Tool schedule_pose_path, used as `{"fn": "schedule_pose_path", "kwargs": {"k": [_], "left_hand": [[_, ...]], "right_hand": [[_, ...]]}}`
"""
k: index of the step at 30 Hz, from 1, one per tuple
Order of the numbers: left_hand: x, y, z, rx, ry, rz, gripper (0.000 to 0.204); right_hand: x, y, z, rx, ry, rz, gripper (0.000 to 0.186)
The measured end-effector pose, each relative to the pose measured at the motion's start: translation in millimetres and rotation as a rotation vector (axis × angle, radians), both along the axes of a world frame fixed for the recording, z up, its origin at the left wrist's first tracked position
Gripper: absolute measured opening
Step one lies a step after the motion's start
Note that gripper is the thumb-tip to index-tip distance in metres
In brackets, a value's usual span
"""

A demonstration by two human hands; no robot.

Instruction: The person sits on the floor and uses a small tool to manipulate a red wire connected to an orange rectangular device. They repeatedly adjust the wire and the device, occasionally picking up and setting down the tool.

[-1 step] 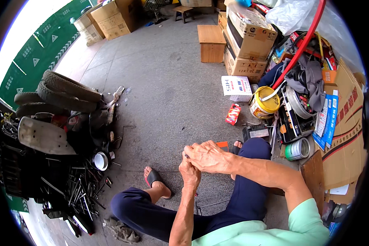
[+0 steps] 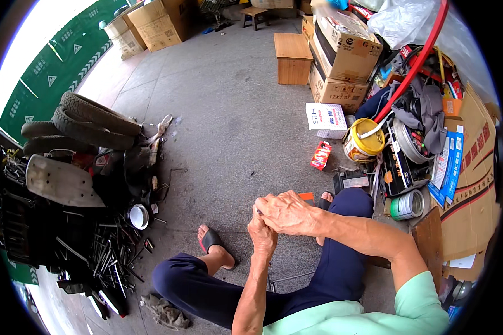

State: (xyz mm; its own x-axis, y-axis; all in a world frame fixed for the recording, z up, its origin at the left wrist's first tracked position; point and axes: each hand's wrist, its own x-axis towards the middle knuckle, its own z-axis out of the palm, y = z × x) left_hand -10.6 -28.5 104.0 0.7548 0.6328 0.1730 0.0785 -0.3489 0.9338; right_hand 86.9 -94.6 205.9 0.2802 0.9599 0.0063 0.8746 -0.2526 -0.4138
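My two hands meet in front of me, above the floor between my knees. My left hand (image 2: 261,233) is closed, fingers curled and pointing up. Over its top lies my right hand (image 2: 289,214), closed too, its fingers bent around the left fingertips. A tiny dark spot shows where the fingers meet, but whatever they hold is hidden and too small to name. Just beyond my right hand an orange flat piece (image 2: 306,196) lies partly covered. Below my hands a thin metal rod (image 2: 293,277) shows between my legs.
Tools (image 2: 114,257) lie heaped at the left, below stacked tires (image 2: 89,123) and a white dish (image 2: 138,216). To the right are a yellow-lidded bucket (image 2: 369,137), a red packet (image 2: 321,155), a battery (image 2: 353,181), an open can (image 2: 408,205) and cardboard boxes (image 2: 346,53). A grey rag (image 2: 165,312) lies at lower left.
The whole scene sits slightly further right in the picture. My hands stay pressed together in nearly the same pose.
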Motion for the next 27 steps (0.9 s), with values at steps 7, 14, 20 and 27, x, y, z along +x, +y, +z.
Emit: {"fn": "schedule_pose_path", "kwargs": {"k": [7, 14, 20, 27], "left_hand": [[-6, -11, -19, 0.072, 0.136, -0.025, 0.038], [-25, -18, -94, -0.023, 0.440, 0.326, 0.054], [-28, -12, -102, -0.385, 0.515, 0.296, 0.041], [-28, -14, -120, -0.440, 0.565, 0.171, 0.041]], "right_hand": [[2, 1, 3, 0.043, -0.100, 0.105, 0.019], [-1, 7, 14, -0.057, -0.118, 0.167, 0.019], [-6, 11, 16, -0.123, -0.086, 0.166, 0.020], [-7, 11, 19, -0.163, -0.059, 0.170, 0.025]]}}
